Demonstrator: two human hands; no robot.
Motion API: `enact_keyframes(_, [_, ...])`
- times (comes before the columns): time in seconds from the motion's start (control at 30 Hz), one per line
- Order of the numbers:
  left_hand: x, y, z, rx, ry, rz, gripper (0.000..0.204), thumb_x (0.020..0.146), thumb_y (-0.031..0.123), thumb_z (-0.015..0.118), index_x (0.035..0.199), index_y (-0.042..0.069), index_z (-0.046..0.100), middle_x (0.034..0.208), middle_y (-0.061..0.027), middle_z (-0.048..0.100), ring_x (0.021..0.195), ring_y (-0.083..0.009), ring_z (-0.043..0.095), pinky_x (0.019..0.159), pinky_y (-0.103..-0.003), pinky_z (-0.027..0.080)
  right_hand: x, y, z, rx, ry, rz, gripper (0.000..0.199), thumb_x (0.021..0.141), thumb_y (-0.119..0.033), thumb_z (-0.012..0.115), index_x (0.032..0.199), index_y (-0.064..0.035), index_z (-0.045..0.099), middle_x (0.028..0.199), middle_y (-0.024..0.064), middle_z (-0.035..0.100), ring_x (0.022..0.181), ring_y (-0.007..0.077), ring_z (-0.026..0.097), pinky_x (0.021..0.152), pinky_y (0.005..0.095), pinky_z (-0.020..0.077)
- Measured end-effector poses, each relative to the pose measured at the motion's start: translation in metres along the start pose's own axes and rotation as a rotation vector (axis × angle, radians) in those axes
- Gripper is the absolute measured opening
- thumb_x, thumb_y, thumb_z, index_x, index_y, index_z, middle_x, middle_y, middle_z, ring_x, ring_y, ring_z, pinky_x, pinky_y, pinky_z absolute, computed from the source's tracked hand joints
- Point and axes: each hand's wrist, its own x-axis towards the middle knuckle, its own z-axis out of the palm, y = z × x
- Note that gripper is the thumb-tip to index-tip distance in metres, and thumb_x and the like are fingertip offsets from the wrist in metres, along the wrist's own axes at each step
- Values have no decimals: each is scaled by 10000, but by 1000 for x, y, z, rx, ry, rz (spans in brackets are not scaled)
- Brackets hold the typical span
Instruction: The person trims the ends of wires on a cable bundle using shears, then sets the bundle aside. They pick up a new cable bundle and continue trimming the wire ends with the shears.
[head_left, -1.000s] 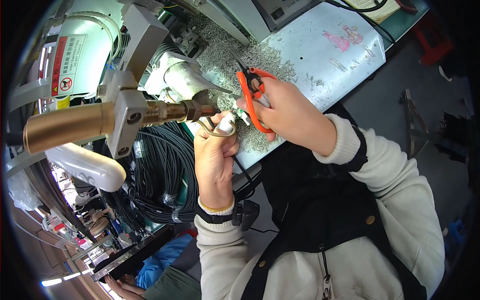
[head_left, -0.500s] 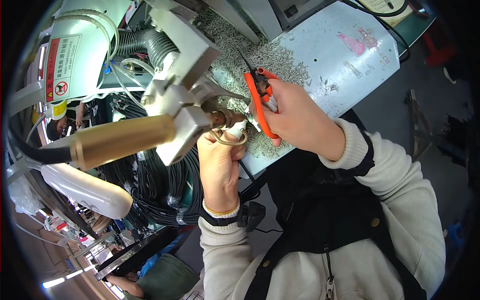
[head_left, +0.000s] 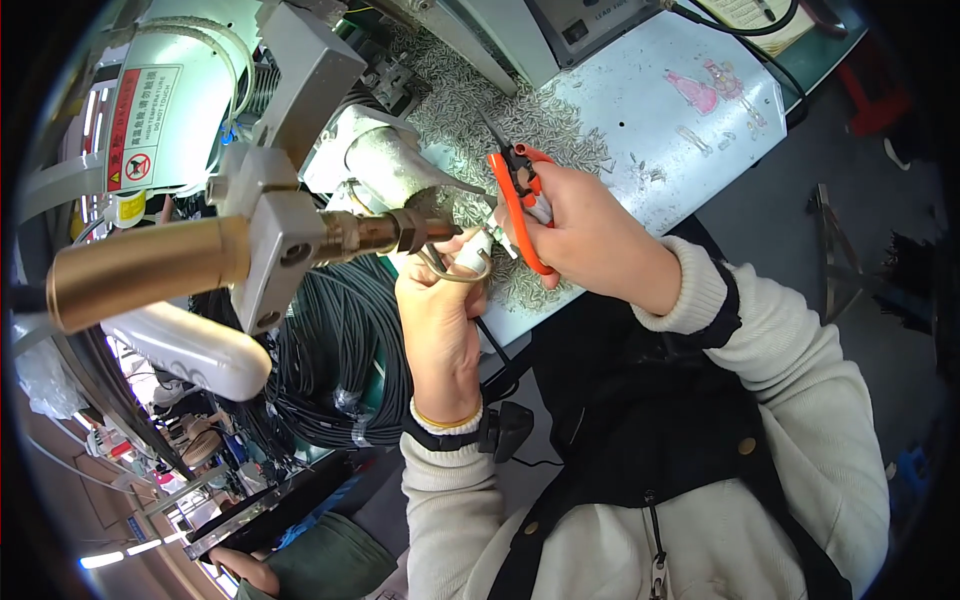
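My left hand [head_left: 440, 315] is closed around a small white connector [head_left: 476, 252] with a black cable trailing below. A thin curved metal tube [head_left: 462, 277] crosses in front of its fingertips. Orange-handled pliers [head_left: 512, 205] rest in my closed right hand [head_left: 595, 235], jaws pointing up and away. That hand's fingertips meet a small green-and-white piece [head_left: 499, 238] at the connector; fingers partly hide what they pinch there. A soldering iron [head_left: 370, 235] in a metal clamp points its tip close to the connector, left of my right hand.
Many short silvery pieces [head_left: 500, 130] cover the pale work plate [head_left: 640, 120]. A grey control box [head_left: 590, 30] stands at the back. Coiled black cables [head_left: 345, 340] lie at left, near a white rounded arm [head_left: 195, 345]. Another person [head_left: 315, 560] is at lower left.
The soldering iron and its clamp have moved back to the left, uncovering a metal nozzle behind. Both hands stay almost in place, still holding the connector and pliers.
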Motion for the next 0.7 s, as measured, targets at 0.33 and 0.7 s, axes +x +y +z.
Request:
enact_keyframes(0.33, [-53,-10,4,-146,-123,-101,213,763,43,566,965,-24,560,819,-63,521,698,-108,485,587,-210,367,-39,-8,-14,23,-159,89,112,807,-98,538,789,-18,463,582,7,440,400,49,399,373,186,337])
enact_keyframes(0.7, [-76,-36,-12,1161,298,719,449,643,105,705,1043,16,521,999,-115,501,939,-282,450,822,-370,349,-78,-18,-22,0,120,-377,156,839,-117,507,723,-15,478,530,7,467,366,44,403,359,174,309])
